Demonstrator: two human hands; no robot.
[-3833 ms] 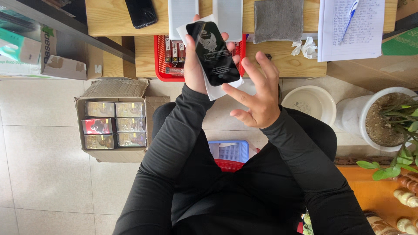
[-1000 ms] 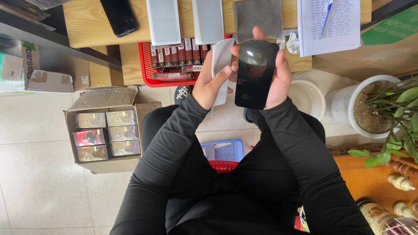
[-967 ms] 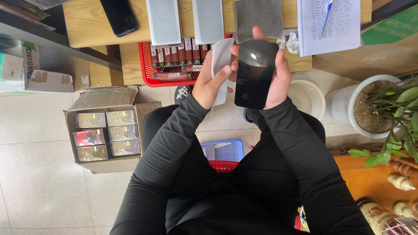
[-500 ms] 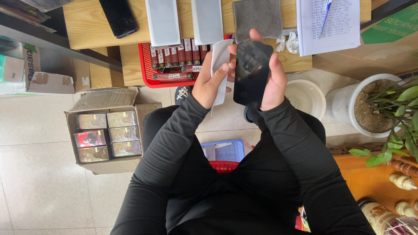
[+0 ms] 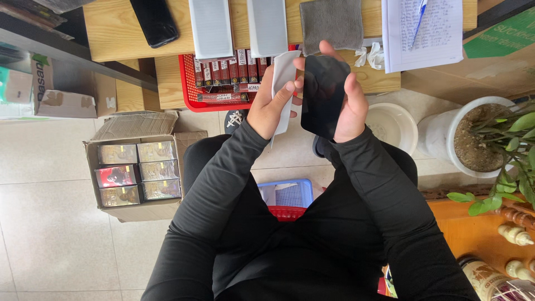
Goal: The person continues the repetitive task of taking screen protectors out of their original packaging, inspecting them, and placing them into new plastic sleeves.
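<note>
My right hand (image 5: 346,106) grips a black glossy phone-shaped panel (image 5: 323,95), held upright in front of me with its dark face toward the camera. My left hand (image 5: 270,106) pinches a white wipe or sheet (image 5: 283,78) right beside the panel's left edge, fingertips touching it. Both hands are raised above my lap, just in front of the wooden table's edge (image 5: 384,83). Both arms wear black sleeves.
On the table lie a black phone (image 5: 154,21), two white flat boxes (image 5: 210,27), a grey cloth (image 5: 331,23) and a notebook with a pen (image 5: 424,30). A red basket of small boxes (image 5: 223,78) sits underneath. A cardboard box (image 5: 134,167) stands on the floor left, a potted plant (image 5: 482,136) right.
Earlier my left hand held the panel alone with the right hand free. Now the right hand grips it, tilted slightly, and the left holds the white wipe against its left edge.
</note>
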